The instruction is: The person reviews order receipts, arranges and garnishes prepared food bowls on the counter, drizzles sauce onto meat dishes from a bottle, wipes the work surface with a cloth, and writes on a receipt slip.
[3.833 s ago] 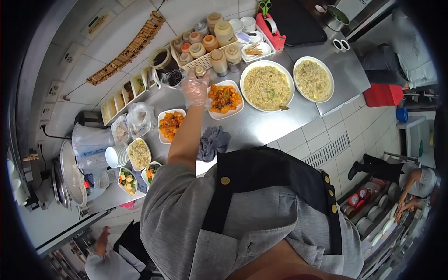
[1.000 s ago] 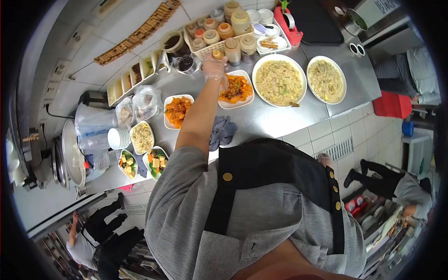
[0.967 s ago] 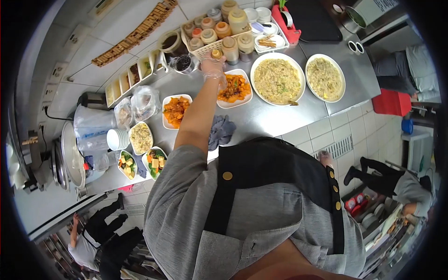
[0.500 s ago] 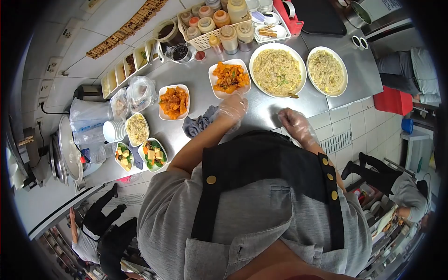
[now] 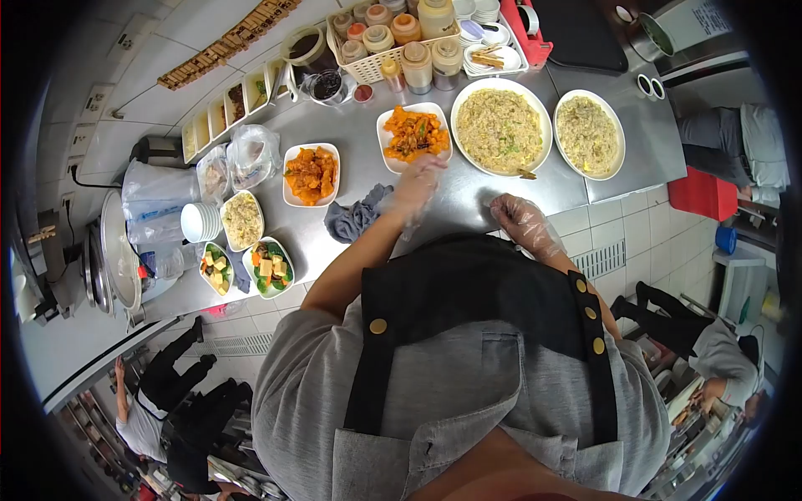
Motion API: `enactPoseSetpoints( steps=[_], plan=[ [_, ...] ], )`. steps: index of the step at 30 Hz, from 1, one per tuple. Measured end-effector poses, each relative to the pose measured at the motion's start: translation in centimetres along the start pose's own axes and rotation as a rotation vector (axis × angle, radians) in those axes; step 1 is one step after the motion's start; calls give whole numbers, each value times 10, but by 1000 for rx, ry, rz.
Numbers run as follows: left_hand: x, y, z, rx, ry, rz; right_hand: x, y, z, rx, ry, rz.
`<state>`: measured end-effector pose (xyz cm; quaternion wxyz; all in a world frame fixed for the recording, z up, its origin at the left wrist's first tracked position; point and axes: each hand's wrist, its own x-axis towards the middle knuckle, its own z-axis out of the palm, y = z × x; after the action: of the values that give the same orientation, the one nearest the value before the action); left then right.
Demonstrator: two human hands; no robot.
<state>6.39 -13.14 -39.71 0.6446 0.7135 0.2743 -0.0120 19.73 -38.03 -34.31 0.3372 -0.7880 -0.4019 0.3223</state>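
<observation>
My left hand, in a clear plastic glove, is over the near rim of a white square dish of orange sauced pieces. Motion blur smears its fingers, so I cannot tell their grip. Close to the counter's front edge is my gloved right hand, fingers curled in; their inside is hidden. Beyond it are a large oval plate of fried rice and a smaller one. A crumpled grey cloth lies left of my left wrist, with another dish of orange pieces behind it.
Small dishes of rice and of vegetables with yellow cubes stand at left beside stacked white bowls. A basket of sauce bottles lines the back. A red bin is at right. Other people are around the kitchen.
My left hand shifts slightly at the near rim of the orange dish and is more blurred. My right hand stays curled near the counter edge. The whole view has tilted a little.
</observation>
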Motion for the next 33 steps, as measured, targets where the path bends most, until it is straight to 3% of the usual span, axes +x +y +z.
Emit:
enactPoseSetpoints(
  steps=[2, 4, 5, 7, 8, 12, 13, 14, 17, 18, 19, 20, 21, 22, 23, 24, 25, 27, 28, 29, 30, 31, 33],
  plan=[
    [-36, 6, -20, -479, 4, -174, 1, 2, 1, 82, 0, 70],
    [-73, -10, -33, 17, 229, -43, 7, 6, 6, 134, -23, 85],
    [-92, 2, -31, 20, 233, -42, 11, 8, 11, 188, -42, 107],
    [-130, 36, -31, 941, 265, -242, 23, 13, 23, 204, -41, 92],
    [-138, 27, -26, 1084, 236, -312, 31, 15, 27, 214, -38, 79],
    [-114, -72, -27, 965, 219, -311, 71, 9, 48, 489, -235, 315],
    [-109, -39, -34, 1076, 41, -403, 82, 8, 57, 618, -240, 355],
    [-108, -16, -41, 1062, -38, -337, 92, 6, 65, 747, -239, 394],
    [-91, -41, -69, 901, -235, -231, 115, -12, 79, 690, -136, 416],
    [-87, -60, -70, 923, -210, -197, 115, -16, 74, 695, -103, 416],
    [-93, -50, -68, 939, -228, -169, 110, -24, 65, 489, -134, 247],
    [-100, -41, -65, 854, -90, -145, 104, -31, 54, 278, -158, 87],
    [-105, -23, -61, 818, -40, -120, 92, -39, 43, 284, -116, 98],
    [-109, -5, -57, 782, 9, -92, 73, -47, 31, 214, 131, -84],
    [-115, 15, -47, 842, 89, 122, 57, -51, 20, 128, 372, -259],
    [-113, 26, -37, 884, 172, 334, 46, -48, 6, 226, 542, -164],
    [-98, 18, -29, 880, 152, 353, 33, -39, -9, 320, 706, -75],
    [-60, -1, -3, 253, -351, -74, 22, 27, -32, 390, 1126, 25],
    [-51, 18, 18, -88, -299, -302, 19, 67, -41, 329, 1277, 188],
    [-39, 22, 38, -79, -311, -286, 18, 109, -47, 270, 1428, 349],
    [-24, 21, 58, -336, -196, -309, 14, 160, -48, 270, 1451, 339],
    [-9, 20, 71, -456, -146, -315, 11, 213, -51, 217, 1170, 556],
    [21, 16, 97, -698, -46, -311, 9, 150, -92, 1007, 1062, 747]
  ],
)
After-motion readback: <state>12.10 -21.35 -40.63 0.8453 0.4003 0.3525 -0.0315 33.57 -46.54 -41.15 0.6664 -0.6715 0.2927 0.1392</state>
